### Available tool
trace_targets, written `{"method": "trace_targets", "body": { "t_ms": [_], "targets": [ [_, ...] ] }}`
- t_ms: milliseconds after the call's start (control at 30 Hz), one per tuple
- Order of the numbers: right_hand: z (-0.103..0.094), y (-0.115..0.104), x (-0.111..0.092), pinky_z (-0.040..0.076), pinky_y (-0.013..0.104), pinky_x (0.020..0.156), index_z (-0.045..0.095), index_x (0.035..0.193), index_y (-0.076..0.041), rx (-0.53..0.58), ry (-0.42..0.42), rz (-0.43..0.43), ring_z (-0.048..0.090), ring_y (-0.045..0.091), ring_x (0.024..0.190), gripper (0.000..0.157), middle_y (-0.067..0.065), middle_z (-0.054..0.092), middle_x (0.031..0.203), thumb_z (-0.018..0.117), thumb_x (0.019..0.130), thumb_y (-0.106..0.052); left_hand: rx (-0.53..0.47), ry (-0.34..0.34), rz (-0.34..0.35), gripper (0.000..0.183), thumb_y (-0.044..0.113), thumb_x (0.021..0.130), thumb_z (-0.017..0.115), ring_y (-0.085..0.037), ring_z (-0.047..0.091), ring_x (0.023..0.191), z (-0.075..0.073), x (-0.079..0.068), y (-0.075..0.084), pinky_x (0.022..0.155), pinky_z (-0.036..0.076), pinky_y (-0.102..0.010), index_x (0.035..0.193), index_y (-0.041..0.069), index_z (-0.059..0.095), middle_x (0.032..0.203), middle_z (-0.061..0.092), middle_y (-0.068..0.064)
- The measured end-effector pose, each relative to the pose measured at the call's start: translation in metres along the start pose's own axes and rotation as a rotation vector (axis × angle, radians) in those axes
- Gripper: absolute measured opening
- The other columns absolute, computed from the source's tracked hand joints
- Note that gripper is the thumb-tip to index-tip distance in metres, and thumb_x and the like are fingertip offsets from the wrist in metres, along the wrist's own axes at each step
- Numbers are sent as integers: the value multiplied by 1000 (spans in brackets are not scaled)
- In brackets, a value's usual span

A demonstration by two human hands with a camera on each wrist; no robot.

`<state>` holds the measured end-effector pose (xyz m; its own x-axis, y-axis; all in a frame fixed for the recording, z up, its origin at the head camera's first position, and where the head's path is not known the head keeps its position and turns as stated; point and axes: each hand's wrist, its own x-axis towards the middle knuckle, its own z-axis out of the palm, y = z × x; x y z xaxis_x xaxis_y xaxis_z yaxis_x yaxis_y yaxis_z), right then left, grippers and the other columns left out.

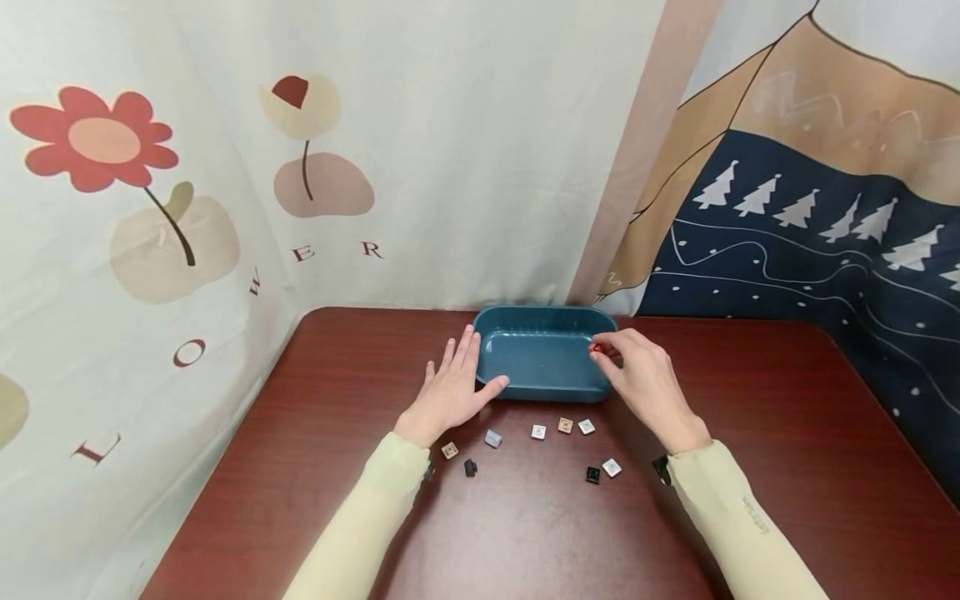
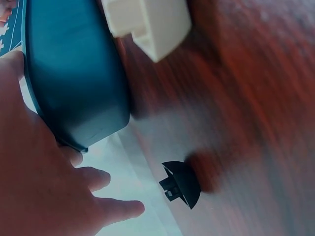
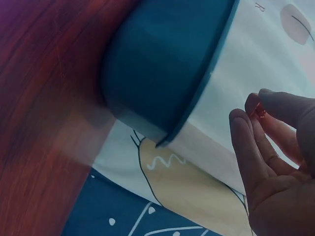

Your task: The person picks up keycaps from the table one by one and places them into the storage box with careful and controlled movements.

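Note:
A blue-green rectangular tray (image 1: pixel 543 392) stands at the back of the table. My left hand (image 1: pixel 448 396) rests against its left end, fingers stretched out and thumb spread over the front corner. Over the tray's right end, my right hand (image 1: pixel 643 377) pinches a small red piece (image 1: pixel 596 348) between thumb and fingertips. In the right wrist view the fingers mostly hide this red piece (image 3: pixel 259 112), which is above the rim. Close to the left wrist are a tan square piece (image 1: pixel 449 451), a grey-blue piece (image 1: pixel 492 438) and a black piece (image 1: pixel 470 468) tipped on its side.
In front of the tray lie a white piece (image 1: pixel 538 432), a tan piece (image 1: pixel 566 426) and another white piece (image 1: pixel 587 427). Nearer me are a black square piece (image 1: pixel 592 475) and a white one (image 1: pixel 612 467). Printed curtains (image 1: pixel 465 167) hang behind the table.

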<state>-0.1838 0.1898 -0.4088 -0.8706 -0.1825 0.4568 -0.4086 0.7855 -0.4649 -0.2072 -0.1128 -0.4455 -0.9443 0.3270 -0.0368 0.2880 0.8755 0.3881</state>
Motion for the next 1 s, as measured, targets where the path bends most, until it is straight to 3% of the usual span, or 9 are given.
{"method": "trace_targets", "body": {
  "t_ms": [233,367,1000],
  "targets": [
    [20,8,15,60,46,80,77,116,1,-31,-103,-39,69,29,89,25,16,72,103,78,94,-9,7,-3,-11,99,73,100,40,-38,6,159,2,0,-2,118,15,-71,167,10,5,174,-3,-5],
    [28,11,21,60,45,79,76,115,2,-32,-138,-17,68,29,88,24,16,72,102,77,95,-9,15,-2,-16,99,74,100,39,-37,6,159,1,1,-2,119,15,-70,167,10,4,174,-3,-4],
    [43,15,31,58,48,90,77,114,2,-40,-346,41,67,28,95,22,15,74,106,76,95,-10,18,2,-32,106,80,95,40,-35,7,159,2,0,2,120,15,-67,168,11,5,175,-3,-2]
  ]
}}
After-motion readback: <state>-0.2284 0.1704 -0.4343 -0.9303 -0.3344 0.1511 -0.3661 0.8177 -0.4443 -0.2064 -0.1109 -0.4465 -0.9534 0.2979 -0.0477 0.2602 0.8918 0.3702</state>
